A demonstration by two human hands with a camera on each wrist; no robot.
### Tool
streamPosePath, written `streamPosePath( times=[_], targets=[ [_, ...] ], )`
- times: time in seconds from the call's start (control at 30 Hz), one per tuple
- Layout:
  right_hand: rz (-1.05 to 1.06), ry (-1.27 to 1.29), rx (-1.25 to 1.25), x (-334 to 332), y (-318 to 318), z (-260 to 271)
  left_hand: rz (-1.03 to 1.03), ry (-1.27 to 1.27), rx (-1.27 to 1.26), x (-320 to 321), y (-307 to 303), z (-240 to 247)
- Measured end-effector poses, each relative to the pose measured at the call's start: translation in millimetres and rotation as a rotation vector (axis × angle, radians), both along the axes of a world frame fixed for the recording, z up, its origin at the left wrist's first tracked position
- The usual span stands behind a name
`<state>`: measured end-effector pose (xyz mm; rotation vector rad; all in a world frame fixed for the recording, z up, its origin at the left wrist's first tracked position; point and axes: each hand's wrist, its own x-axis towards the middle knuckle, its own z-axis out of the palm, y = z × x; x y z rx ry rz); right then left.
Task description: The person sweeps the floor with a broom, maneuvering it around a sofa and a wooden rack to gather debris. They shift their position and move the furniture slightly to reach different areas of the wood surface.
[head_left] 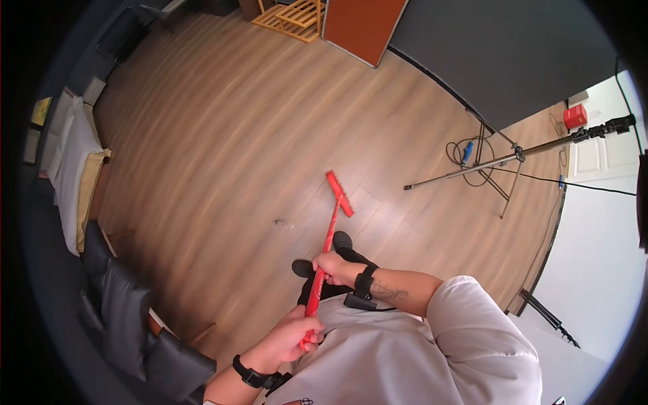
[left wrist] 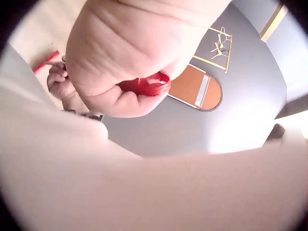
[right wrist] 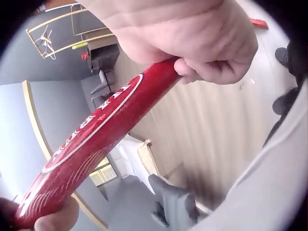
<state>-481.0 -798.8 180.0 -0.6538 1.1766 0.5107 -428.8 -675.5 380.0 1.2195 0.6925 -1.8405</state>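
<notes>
A red broom (head_left: 341, 196) with a long handle slants down from the body, its bristled head on the wooden floor ahead of the feet. My left hand (head_left: 291, 337) grips the top end of the handle close to the shirt. Further down the shaft, my right hand (head_left: 329, 265) is wrapped around it. In the right wrist view, the thick red handle (right wrist: 101, 130) with white lettering runs between both hands. The left wrist view has the curled left hand (left wrist: 125, 53) around the red handle end (left wrist: 147, 85). Small bits of litter (head_left: 283, 223) lie on the floor left of the broom head.
A tripod (head_left: 520, 154) with a coiled cable (head_left: 466, 162) stands to the right. At the back are a brown board (head_left: 364, 27) and a wooden rack (head_left: 297, 20). Dark cushioned seating (head_left: 128, 310) and a draped white cloth (head_left: 74, 169) line the left side.
</notes>
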Motion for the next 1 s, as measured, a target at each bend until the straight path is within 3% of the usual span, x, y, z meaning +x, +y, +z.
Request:
streamPosePath(
  times=[0.1, 0.17, 0.23, 0.37, 0.43, 0.53, 0.57, 0.6, 0.63, 0.67, 0.73, 0.77, 0.8, 0.83, 0.87, 0.93, 1.0],
  targets=[
    [-0.054, 0.045, -0.192, -7, -40, -39, 0.011, 0.046, -0.058, 5, -28, -40],
    [-0.048, 0.068, -0.224, -18, -76, -65, 0.110, 0.223, -0.129, 6, -49, -79],
    [-0.173, 0.125, -0.286, -24, -108, -72, 0.111, 0.290, -0.098, 1, -78, -112],
    [-0.241, 0.236, -0.264, -38, -145, -109, 0.050, 0.272, -0.122, -4, -111, -152],
    [-0.252, 0.302, -0.274, -36, -142, -127, 0.102, 0.291, -0.057, -2, -113, -153],
    [-0.031, 0.066, -0.216, -43, -105, -184, 0.186, 0.304, -0.008, 4, -83, -141],
    [0.149, 0.167, -0.149, -25, -87, -171, 0.234, 0.300, 0.043, 5, -69, -136],
    [0.040, 0.230, -0.158, -20, -52, -215, 0.275, 0.324, 0.063, 7, -52, -130],
    [-0.070, -0.019, -0.126, -24, -28, -209, 0.314, 0.348, 0.081, 10, -34, -123],
    [0.200, 0.274, -0.109, 2, -21, -163, 0.365, 0.355, 0.103, 13, -13, -116],
    [0.024, 0.429, -0.194, 20, 32, -155, 0.419, 0.353, 0.126, 15, 23, -100],
    [0.083, 0.319, -0.076, 17, 50, -161, 0.462, 0.349, 0.131, 14, 38, -91],
    [0.175, 0.779, 0.067, 38, 88, -215, 0.507, 0.345, 0.135, 13, 49, -83],
    [0.103, 0.348, 0.107, 25, 79, -161, 0.520, 0.337, 0.131, 12, 58, -74],
    [0.193, 0.293, 0.106, 32, 71, -112, 0.524, 0.310, 0.108, 11, 66, -66],
    [0.297, 0.231, 0.100, 43, 66, -63, 0.532, 0.280, 0.049, 15, 81, -55],
    [0.162, 0.181, -0.016, 46, 69, -47, 0.450, 0.199, 0.038, 18, 81, -43]
  ],
)
